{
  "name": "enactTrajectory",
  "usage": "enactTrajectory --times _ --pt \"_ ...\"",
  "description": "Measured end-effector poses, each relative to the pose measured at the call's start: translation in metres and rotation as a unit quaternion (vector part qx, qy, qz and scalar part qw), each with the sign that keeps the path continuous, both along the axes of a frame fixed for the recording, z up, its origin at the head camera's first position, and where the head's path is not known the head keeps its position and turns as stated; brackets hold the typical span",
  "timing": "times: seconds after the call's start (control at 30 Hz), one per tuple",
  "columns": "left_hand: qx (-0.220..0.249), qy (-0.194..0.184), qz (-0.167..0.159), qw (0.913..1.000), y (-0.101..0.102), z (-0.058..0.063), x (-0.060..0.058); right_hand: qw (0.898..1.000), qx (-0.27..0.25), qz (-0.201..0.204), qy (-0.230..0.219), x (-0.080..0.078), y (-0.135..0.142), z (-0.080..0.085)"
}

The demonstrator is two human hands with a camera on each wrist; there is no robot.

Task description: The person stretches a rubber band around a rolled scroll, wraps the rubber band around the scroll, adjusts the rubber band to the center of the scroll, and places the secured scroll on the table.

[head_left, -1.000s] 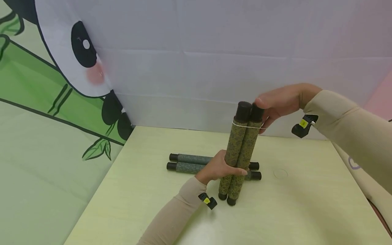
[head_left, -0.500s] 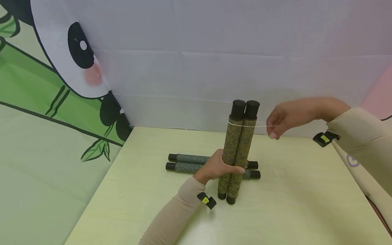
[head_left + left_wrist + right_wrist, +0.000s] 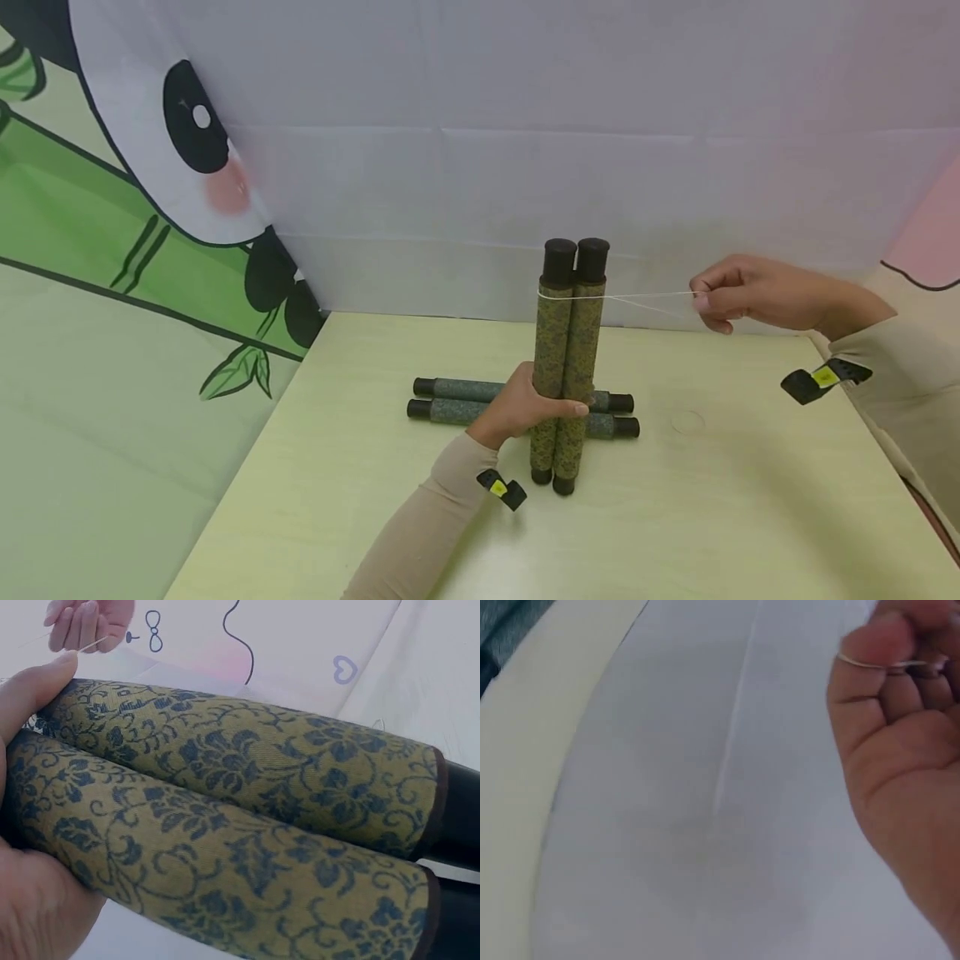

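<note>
Two patterned, cloth-covered tubes (image 3: 552, 342) with black end caps stand nearly upright, side by side, in the head view. My left hand (image 3: 523, 407) grips both around their lower half, its thumb across the front. A thin white elastic band (image 3: 572, 297) goes round the tubes just under the upper caps and stretches off to the right. My right hand (image 3: 757, 293) pinches the stretched band between thumb and fingers, well away from the tubes. In the left wrist view, the olive floral cloth (image 3: 225, 765) fills the middle. The right wrist view shows the band crossing the curled fingers (image 3: 855, 686).
Two grey-green tubes (image 3: 450, 411) with black caps lie side by side on the pale yellow table (image 3: 300, 500), partly behind my left hand. A thin loop (image 3: 688, 422) lies to their right. A printed cloth backdrop (image 3: 450, 183) rises behind the table.
My right hand has moved from the tubes' top caps out to the right, drawing the band out. The tubes, held in the left hand, have tipped more upright and slightly left.
</note>
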State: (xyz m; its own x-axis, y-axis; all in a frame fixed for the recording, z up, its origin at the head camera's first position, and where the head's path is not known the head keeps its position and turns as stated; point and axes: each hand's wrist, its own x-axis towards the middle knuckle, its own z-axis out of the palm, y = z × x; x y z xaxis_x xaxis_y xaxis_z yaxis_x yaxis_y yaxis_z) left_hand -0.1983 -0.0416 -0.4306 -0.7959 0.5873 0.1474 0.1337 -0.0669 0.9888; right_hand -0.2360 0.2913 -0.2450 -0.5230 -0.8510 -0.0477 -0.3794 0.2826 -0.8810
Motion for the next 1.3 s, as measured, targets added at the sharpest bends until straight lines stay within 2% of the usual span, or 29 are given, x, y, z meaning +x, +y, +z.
enactTrajectory --times 0.07,0.2,0.33,0.43,0.6,0.73,0.83,0.93,1.2,1.3 --pt "0.005 -0.004 0.002 1.0 -0.001 0.0 0.0 0.997 -0.072 0.016 -0.038 -0.002 0.005 -0.012" --pt "0.014 -0.008 -0.008 0.9998 -0.001 -0.001 0.0 0.974 -0.184 0.055 -0.123 -0.005 0.012 -0.032" --pt "0.018 -0.008 -0.01 0.9998 0.001 0.0 0.0 0.95 -0.243 0.066 -0.183 -0.005 0.018 -0.045" --pt "0.015 -0.003 -0.008 0.9999 0.002 0.001 -0.001 0.935 -0.28 0.075 -0.206 -0.003 0.024 -0.052" --pt "0.008 -0.005 -0.007 0.9999 0.002 0.001 0.0 0.898 -0.349 0.115 -0.242 -0.002 0.029 -0.065" --pt "0.01 -0.01 -0.013 0.9998 0.002 -0.001 0.001 0.848 -0.412 0.127 -0.307 0.003 0.029 -0.073" --pt "0.014 -0.005 -0.016 0.9998 0.002 -0.002 0.001 0.797 -0.461 0.131 -0.367 0.009 0.027 -0.078" --pt "0.017 0.0 -0.015 0.9997 0.003 -0.002 0.001 0.753 -0.503 0.139 -0.402 0.015 0.021 -0.082" --pt "0.027 -0.008 -0.015 0.9995 0.004 -0.004 0.001 0.659 -0.599 0.137 -0.433 0.028 0.0 -0.094" --pt "0.03 -0.017 -0.016 0.9993 0.004 -0.006 0.001 0.609 -0.648 0.115 -0.442 0.035 -0.007 -0.101"
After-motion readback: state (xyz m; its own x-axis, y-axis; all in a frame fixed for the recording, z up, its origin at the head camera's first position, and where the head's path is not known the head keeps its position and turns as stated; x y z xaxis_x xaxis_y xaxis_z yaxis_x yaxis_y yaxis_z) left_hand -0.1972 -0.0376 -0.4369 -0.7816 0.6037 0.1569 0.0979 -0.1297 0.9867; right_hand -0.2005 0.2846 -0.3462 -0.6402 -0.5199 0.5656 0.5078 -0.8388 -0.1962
